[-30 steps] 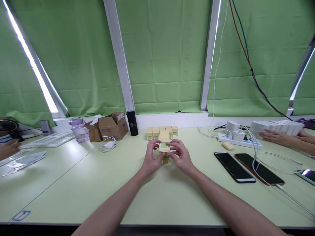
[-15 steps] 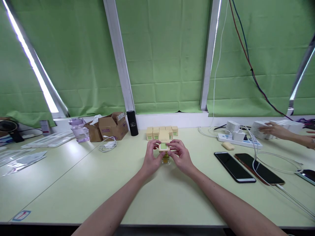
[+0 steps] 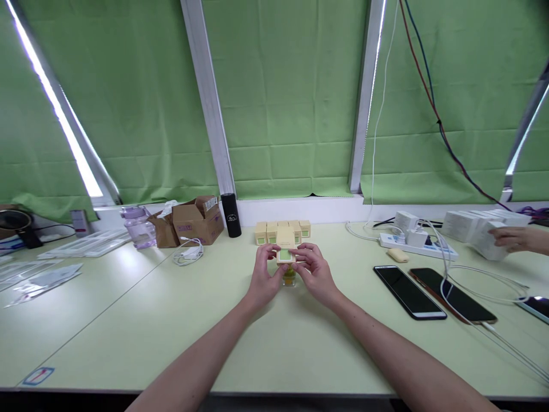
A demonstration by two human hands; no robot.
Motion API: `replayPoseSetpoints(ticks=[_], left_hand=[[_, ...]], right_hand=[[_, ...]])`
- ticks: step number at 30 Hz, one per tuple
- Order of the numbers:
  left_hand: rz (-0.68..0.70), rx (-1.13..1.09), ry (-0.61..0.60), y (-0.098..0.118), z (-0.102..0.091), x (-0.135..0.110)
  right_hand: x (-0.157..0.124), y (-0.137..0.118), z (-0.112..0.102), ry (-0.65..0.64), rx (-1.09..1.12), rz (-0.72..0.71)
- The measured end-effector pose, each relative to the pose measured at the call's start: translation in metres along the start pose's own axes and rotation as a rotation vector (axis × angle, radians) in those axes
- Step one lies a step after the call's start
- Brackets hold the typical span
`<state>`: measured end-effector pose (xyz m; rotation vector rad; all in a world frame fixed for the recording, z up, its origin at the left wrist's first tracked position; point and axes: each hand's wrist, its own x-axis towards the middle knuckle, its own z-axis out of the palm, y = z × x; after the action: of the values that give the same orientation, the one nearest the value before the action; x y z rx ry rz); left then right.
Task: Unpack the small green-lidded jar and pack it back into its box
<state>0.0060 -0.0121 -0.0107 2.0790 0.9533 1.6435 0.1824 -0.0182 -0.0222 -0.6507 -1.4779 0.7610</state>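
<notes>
Both hands meet at the middle of the table around a small cream-yellow box (image 3: 286,257) with a green square on its face and its flap raised at the back. My left hand (image 3: 265,273) grips the box's left side, thumb low and fingertips near the top. On the right side my right hand (image 3: 315,270) mirrors that grip. Directly under the box is a small clear glass jar (image 3: 289,279) with yellow and green in it; whether it is partly inside the box I cannot tell. Just behind stand several similar cream-yellow boxes (image 3: 271,232) in a row.
Two phones (image 3: 409,292) (image 3: 452,294), white cables and a power strip (image 3: 418,245) lie to the right. Another person's hand (image 3: 510,237) holds a white box (image 3: 488,243). Left are a cardboard box (image 3: 198,222), black bottle (image 3: 231,216), purple bottle (image 3: 138,228) and charger (image 3: 189,253).
My hands and the cream-yellow box have stayed almost still. At the right, the other person's hand has drawn a white box toward the right, away from the row.
</notes>
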Motion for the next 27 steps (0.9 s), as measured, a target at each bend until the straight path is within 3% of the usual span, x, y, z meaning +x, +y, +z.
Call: replayPoseSetpoints(ticks=[11, 17, 27], left_hand=[[0.056, 0.024, -0.033, 0.0, -0.001, -0.001], [-0.006, -0.003, -0.025, 0.0, -0.002, -0.001], [-0.055, 0.021, 0.112, -0.007, -0.006, 0.003]], right_hand=[[-0.004, -0.004, 0.0, -0.043, -0.187, -0.061], [-0.008, -0.008, 0.001, -0.105, -0.267, -0.159], [-0.009, -0.01, 0.002, -0.248, -0.447, -0.331]])
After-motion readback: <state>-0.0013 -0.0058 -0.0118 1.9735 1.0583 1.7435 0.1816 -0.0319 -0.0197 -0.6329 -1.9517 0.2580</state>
